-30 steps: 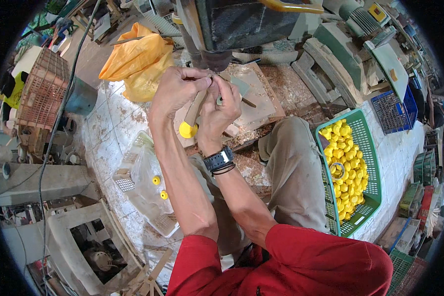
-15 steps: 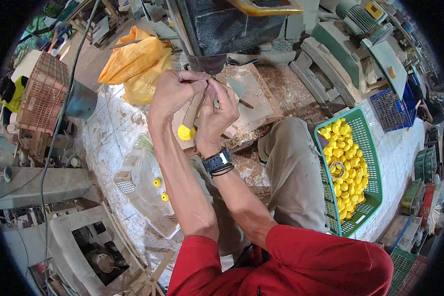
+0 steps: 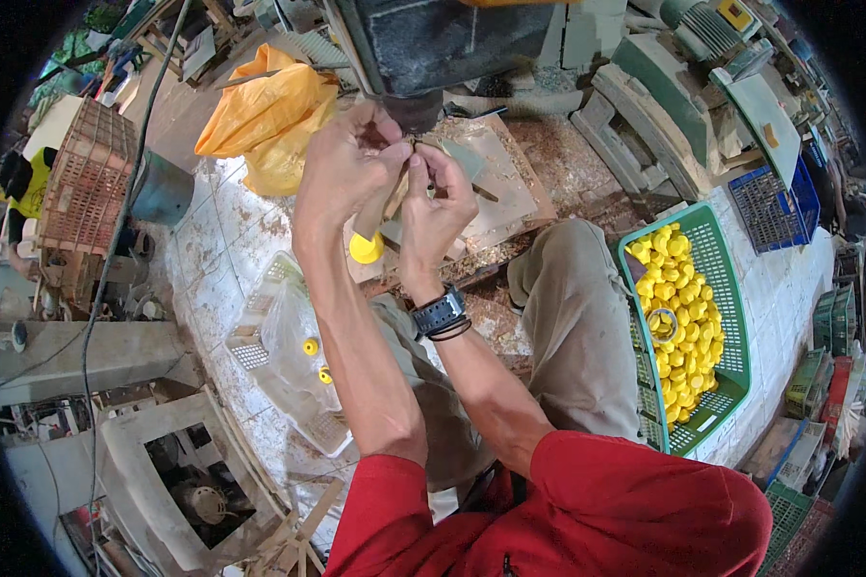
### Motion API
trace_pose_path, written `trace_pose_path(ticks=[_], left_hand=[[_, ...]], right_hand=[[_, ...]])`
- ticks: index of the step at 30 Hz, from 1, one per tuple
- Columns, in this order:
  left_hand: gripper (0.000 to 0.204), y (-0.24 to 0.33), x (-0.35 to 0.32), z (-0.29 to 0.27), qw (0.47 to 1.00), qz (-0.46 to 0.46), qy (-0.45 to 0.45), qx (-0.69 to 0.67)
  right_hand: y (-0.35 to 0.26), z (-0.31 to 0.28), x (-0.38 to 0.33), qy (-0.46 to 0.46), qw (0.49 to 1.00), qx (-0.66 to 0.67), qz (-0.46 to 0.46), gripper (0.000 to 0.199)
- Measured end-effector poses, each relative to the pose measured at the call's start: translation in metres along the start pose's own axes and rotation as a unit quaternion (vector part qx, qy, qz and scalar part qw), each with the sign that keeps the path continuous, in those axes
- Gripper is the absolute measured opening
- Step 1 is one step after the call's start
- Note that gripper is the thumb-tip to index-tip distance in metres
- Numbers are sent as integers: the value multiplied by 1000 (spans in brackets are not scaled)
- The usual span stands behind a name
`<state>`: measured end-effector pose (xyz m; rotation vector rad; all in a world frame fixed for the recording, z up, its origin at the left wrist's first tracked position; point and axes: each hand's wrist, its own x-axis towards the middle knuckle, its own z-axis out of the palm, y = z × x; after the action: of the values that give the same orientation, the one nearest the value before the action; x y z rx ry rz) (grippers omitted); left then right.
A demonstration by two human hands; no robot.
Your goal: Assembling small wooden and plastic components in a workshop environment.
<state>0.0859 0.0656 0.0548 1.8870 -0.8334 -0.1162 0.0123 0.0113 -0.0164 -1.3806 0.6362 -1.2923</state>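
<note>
My right hand (image 3: 440, 197) pinches a tiny piece (image 3: 413, 141); my left hand (image 3: 344, 173), I can't tell. It looks light; hold its edges.

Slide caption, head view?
Left hand and right hand close together near a dark machine; green basket holding yellow parts at right.

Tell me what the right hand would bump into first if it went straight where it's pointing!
Probably the dark, round machine part up the picture, since the right hand points that way, close beside the left hand. Depth is unclear, so it might slip past underneath.
</note>
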Motion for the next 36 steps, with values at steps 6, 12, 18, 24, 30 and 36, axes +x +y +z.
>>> trace_pose_path(ticks=[6,12,18,24,30,36], left_hand=[[16,13,-10,0,999,13,-1,33],[15,18,-10,2,998,-3,14,66],[15,21,-9,4,986,60,22,155],[18,24,-8,5,991,20,14,134],[16,16,-6,3,994,-10,24,106],[21,-9,-1,5,998,-4,31,-59]], right_hand=[[-2,-3,2,-15,992,107,63,6],[1,-6,2,-39,992,116,37,5],[5,-7,6,-37,992,116,17,6],[6,-7,8,-44,997,48,-40,12],[9,-3,8,11,994,23,-108,10],[9,-4,7,11,999,-8,-43,8]])
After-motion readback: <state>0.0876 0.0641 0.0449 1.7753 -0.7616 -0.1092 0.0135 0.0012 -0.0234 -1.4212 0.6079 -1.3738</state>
